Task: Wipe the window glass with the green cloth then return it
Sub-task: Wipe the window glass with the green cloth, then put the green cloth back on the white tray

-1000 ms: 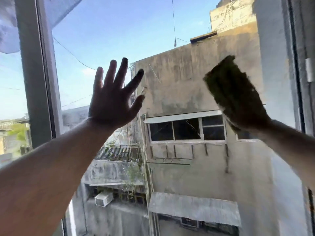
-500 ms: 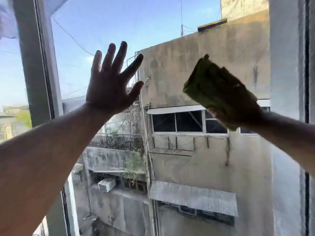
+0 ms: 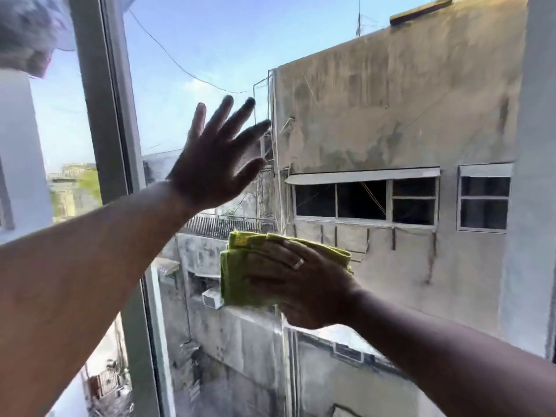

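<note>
The window glass (image 3: 376, 115) fills most of the view, with a weathered building behind it. My right hand (image 3: 304, 284) presses a folded green cloth (image 3: 240, 275) flat against the pane, low and near the middle; its fingers cover the cloth's right part. My left hand (image 3: 216, 164) is raised higher and to the left, fingers spread wide, palm toward the glass, holding nothing.
A grey vertical window frame post (image 3: 102, 121) stands at the left, with another pane beyond it. A second frame edge (image 3: 538, 176) runs down the far right. A blurred pale object (image 3: 27, 34) hangs at the top left corner.
My right hand has swept the green cloth down and to the left across the glass. My left hand stays spread on the pane at the left.
</note>
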The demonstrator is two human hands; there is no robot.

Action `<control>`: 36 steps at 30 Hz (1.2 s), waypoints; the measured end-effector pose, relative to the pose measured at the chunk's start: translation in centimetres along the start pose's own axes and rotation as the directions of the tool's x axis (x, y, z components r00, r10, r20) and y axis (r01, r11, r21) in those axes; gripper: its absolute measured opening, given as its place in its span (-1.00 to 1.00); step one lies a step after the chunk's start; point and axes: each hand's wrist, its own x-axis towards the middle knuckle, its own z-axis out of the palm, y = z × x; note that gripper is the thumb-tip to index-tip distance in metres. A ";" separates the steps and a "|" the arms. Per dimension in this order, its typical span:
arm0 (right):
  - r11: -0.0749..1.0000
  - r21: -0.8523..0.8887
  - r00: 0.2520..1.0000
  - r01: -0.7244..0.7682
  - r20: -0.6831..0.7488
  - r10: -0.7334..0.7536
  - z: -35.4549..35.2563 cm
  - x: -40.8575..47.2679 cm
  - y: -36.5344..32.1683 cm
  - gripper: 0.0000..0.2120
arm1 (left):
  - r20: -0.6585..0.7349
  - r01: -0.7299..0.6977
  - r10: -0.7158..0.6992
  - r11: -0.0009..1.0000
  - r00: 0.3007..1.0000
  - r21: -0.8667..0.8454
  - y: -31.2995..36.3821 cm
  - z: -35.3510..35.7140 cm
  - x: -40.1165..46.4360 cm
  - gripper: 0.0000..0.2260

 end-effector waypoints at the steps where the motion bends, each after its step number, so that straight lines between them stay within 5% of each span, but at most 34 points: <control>1: 0.996 -0.067 0.996 0.052 -0.076 -0.057 -0.3 -0.2 0.6 -0.49 | 0.016 -0.058 0.058 0.998 0.998 -0.002 0.3 0.0 -2.1 -0.37; 3: 0.990 -0.140 0.982 0.016 -0.187 -0.042 -0.1 -0.9 1.5 -0.54 | 0.069 -0.195 0.193 0.980 0.979 0.023 1.1 0.3 -6.5 -0.23; 5: 0.971 -0.150 0.949 -0.187 -0.285 0.138 0.1 -1.9 1.6 -0.51 | 0.123 -0.304 0.294 0.950 0.948 0.069 2.5 0.8 -9.6 -0.15; 9: 0.805 -0.187 0.802 -0.563 -0.359 0.477 -1.9 -2.7 1.4 -0.27 | 0.099 -0.213 0.205 0.974 0.974 0.072 5.6 2.4 -10.7 -0.44; 13: 0.773 -0.227 0.806 -0.592 -0.194 0.560 -4.8 -2.3 1.2 -0.32 | 0.060 -0.174 0.171 0.983 0.983 0.052 5.7 2.6 -10.2 -0.69; 17: 0.790 -0.006 0.772 -0.613 0.207 0.601 -7.2 -2.4 0.1 -0.74 | 0.153 -0.131 0.171 0.961 0.973 -0.246 4.2 0.6 -12.6 -0.89; 18: 0.713 0.235 0.747 -0.661 0.291 0.597 -7.3 -2.0 -0.8 -0.83 | 0.221 -0.028 0.116 0.931 0.968 -0.365 3.4 0.0 -14.1 -0.93; 19: 0.511 0.534 0.726 -0.673 0.348 0.593 -7.3 -1.5 -1.9 -0.84 | 0.298 0.110 0.043 0.872 0.954 -0.478 2.5 -0.6 -15.9 -0.91; 21: -0.043 0.858 0.683 -0.511 0.436 0.586 -6.3 0.1 -5.3 -0.62 | 0.448 0.439 -0.148 0.605 0.882 -0.664 0.7 -1.9 -21.0 -0.85; 22: -0.250 0.858 0.651 -0.448 0.505 0.567 -5.2 0.8 -7.2 -0.45 | 0.524 0.579 -0.248 0.402 0.815 -0.709 0.1 -2.5 -23.5 -0.85; 24: -0.495 0.773 0.602 -0.397 0.626 0.495 -1.5 2.9 -13.2 -0.29 | 0.694 0.740 -0.409 -0.064 0.593 -0.670 -0.7 -3.1 -30.6 -0.75; 27: -0.614 0.621 0.476 -0.488 0.778 0.409 5.5 5.5 -24.0 -0.69 | 0.898 0.704 -0.423 -0.602 0.121 -0.378 0.3 -3.4 -44.3 -0.57; 29: -0.605 0.466 0.390 -0.646 0.882 0.264 11.4 6.8 -34.0 -0.83 | 0.897 0.617 -0.406 -0.755 -0.176 -0.221 2.1 -4.6 -56.3 -0.46; 32: -0.545 0.264 0.286 -0.796 0.957 0.046 16.4 6.3 -46.9 -0.93 | 0.807 0.465 -0.326 -0.882 -0.492 -0.073 6.8 -8.2 -70.8 -0.66; 36: -0.323 0.073 0.151 -0.943 0.963 -0.224 24.3 4.0 -67.1 -0.83 | 0.651 0.247 -0.147 -0.967 -0.745 0.065 14.0 -13.4 -91.0 -0.59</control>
